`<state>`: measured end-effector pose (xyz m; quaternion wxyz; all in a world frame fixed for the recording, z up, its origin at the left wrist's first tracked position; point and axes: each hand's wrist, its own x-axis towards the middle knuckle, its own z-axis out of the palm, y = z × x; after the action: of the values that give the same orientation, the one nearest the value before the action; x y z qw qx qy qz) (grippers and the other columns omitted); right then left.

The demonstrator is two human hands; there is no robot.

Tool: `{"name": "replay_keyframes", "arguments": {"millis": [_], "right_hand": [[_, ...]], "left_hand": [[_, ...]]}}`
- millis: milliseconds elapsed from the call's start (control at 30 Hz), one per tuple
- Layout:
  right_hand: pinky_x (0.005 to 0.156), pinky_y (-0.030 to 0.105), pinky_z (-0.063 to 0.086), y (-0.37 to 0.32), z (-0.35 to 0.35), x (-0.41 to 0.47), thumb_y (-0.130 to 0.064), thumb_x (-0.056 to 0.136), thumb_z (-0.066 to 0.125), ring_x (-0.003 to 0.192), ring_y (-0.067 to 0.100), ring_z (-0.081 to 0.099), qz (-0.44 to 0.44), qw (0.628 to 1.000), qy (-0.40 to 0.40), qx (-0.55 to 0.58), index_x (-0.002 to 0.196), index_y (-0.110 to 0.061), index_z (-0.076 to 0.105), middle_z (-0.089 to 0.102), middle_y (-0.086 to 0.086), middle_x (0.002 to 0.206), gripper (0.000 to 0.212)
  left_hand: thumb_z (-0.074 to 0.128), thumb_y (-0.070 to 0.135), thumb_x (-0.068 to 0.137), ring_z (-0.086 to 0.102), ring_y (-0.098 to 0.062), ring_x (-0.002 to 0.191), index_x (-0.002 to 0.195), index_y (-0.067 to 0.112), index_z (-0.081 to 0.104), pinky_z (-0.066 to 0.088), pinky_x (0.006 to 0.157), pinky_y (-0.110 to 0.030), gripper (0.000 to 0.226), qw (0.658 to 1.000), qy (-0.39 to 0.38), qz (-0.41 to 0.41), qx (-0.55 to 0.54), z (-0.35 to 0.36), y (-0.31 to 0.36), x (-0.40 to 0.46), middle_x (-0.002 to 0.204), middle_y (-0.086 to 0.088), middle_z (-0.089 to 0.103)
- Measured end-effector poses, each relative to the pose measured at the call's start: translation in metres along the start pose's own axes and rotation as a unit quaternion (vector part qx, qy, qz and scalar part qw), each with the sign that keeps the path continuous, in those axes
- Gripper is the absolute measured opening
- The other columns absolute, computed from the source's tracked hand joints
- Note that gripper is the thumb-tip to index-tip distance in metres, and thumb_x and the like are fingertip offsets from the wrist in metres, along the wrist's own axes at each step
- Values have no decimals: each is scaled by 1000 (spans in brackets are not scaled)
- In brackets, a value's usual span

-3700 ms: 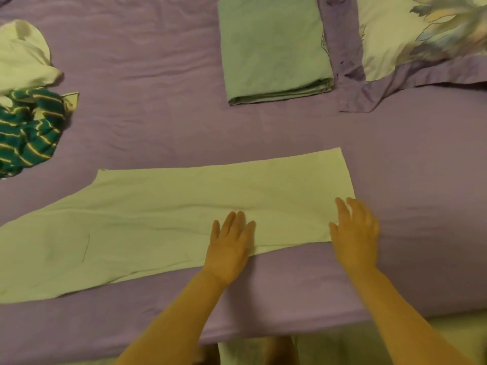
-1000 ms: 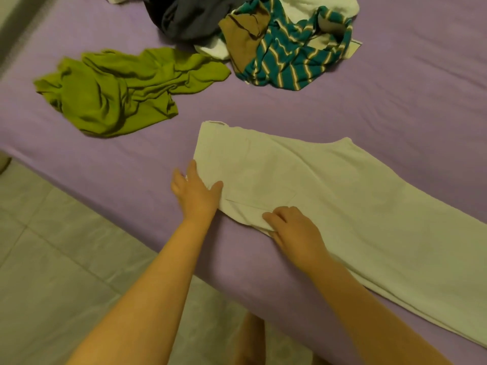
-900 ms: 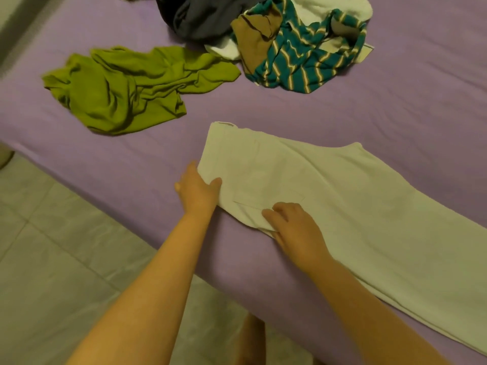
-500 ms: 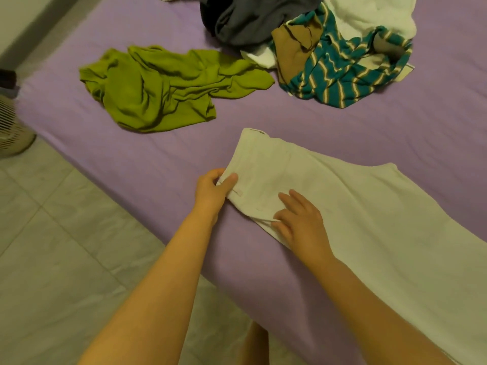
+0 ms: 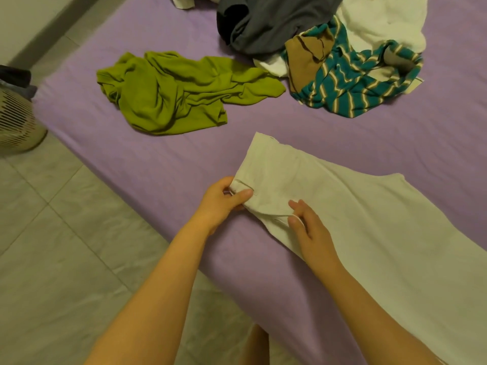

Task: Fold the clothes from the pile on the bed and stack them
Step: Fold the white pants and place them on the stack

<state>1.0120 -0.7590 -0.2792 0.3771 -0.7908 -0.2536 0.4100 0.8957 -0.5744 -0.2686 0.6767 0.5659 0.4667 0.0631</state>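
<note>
While left hand (image 5: 224, 198) pinches trousers' (image 5: 355, 219) edge.

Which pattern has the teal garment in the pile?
The teal garment has cream and brown stripes, seen best in the head view.

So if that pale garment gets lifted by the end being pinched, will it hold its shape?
Probably not: the pale garment lies thin and creased, so it should droop. The left hand bunches its corner easily, suggesting light, floppy cloth. It may drag on the bed sheet.
</note>
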Motion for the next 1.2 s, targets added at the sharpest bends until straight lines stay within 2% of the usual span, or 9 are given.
{"name": "replay_keyframes", "arguments": {"millis": [100,167,233,333,567,700,800,1000,1200], "right_hand": [[110,20,18,-2,-2,-3,-47,94,39,137,-3,24,-8,1000,-16,21,115,-29,58,38,-23,140,34],[113,24,20,-3,-7,2,-49,94,33,136,2,30,20,997,21,65,130,-29,52,40,-17,143,45],[118,35,15,2,-13,10,-42,99,33,141,12,25,11,997,33,-72,143,-23,37,33,-4,152,48],[115,49,-3,17,-8,17,-52,97,28,146,26,-7,-40,923,-8,-383,150,-30,13,4,2,160,60],[112,55,-10,32,-10,30,-71,81,0,138,26,-32,-33,887,-57,-458,145,-39,-18,-31,-4,151,73],[113,52,-13,48,-56,37,-66,85,0,141,22,-27,-2,886,-28,-463,146,-42,-13,-19,-2,157,66],[112,51,-15,55,-83,40,-60,91,5,142,22,-26,-12,866,-44,-499,141,-43,-21,-18,0,158,59],[110,47,24,53,-119,53,-27,100,39,139,34,27,-14,907,159,-390,140,-9,43,36,17,148,43],[88,43,33,59,-156,77,-25,97,42,101,37,52,100,896,255,-350,123,-10,57,61,19,108,33]], "left_hand": [[68,12,86,66,2,72,89,25,66,52,64,-15,14,999,7,47,8,4,8,2,79,16,71],[66,13,87,64,1,70,86,23,65,52,65,-17,10,998,31,48,20,4,8,4,76,14,70],[65,13,89,61,-7,73,89,16,62,53,71,-26,4,997,74,16,34,5,0,5,81,6,67],[62,13,90,57,-22,84,98,10,58,53,80,-38,9,993,96,-68,16,5,-10,7,96,-10,61],[69,10,84,58,-21,83,94,15,49,54,77,-38,23,989,78,-96,84,-1,-2,18,97,-8,55],[56,1,88,53,-25,111,136,14,41,46,90,-34,51,974,111,-69,186,1,1,23,120,-8,53],[47,1,88,35,-27,133,143,15,38,29,110,-38,57,917,178,93,344,28,11,27,145,-9,40],[18,57,97,-12,-26,146,151,32,9,-17,111,-53,60,758,-24,201,620,126,-6,41,161,0,-1],[18,63,94,8,-33,146,150,26,18,4,112,-64,67,711,53,248,656,133,-33,55,158,-7,16]]}}
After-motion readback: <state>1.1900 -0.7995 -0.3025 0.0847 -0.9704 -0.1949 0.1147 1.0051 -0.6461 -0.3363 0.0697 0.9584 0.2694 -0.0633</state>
